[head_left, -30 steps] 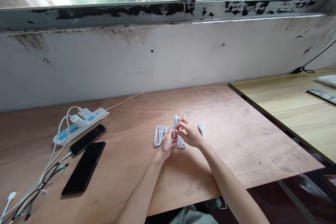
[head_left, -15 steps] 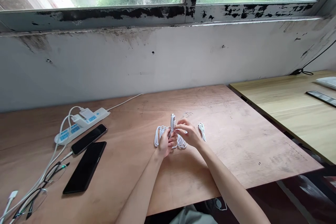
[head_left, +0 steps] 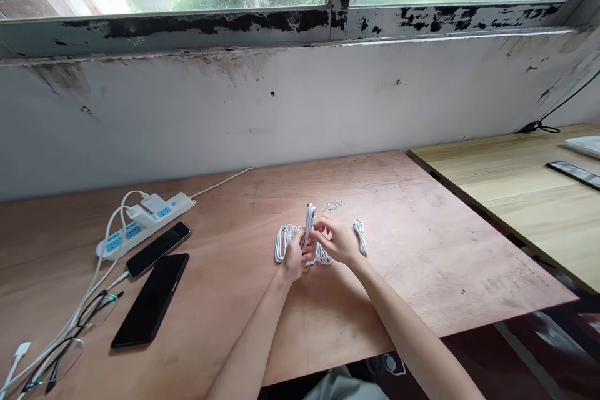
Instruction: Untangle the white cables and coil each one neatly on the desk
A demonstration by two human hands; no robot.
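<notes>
My left hand (head_left: 295, 255) is closed round a folded bundle of white cable (head_left: 310, 219), which stands upright out of the fist. My right hand (head_left: 338, 240) is close against the bundle's right side, thumb and forefinger pinched together at it. Whatever lies between those fingertips is too small to make out. Below and behind the hands lie more coiled white cables (head_left: 284, 242), partly covered by my left hand. Another white cable bundle (head_left: 360, 236) rests just right of my right hand. Several thin wire-like strips (head_left: 334, 205) lie in a small heap beyond the hands.
On the left, a white power strip (head_left: 175, 202) carries plugged-in chargers. Two black phones (head_left: 150, 300) overlap beside it, with glasses (head_left: 55, 356) and white cords nearer me. A wall (head_left: 328, 100) bounds the back. To the right, a second table (head_left: 506, 187) stands beyond a gap.
My right hand's fingers have curled in and drawn together at the bundle. The bundle has tipped slightly to the right in my left hand.
</notes>
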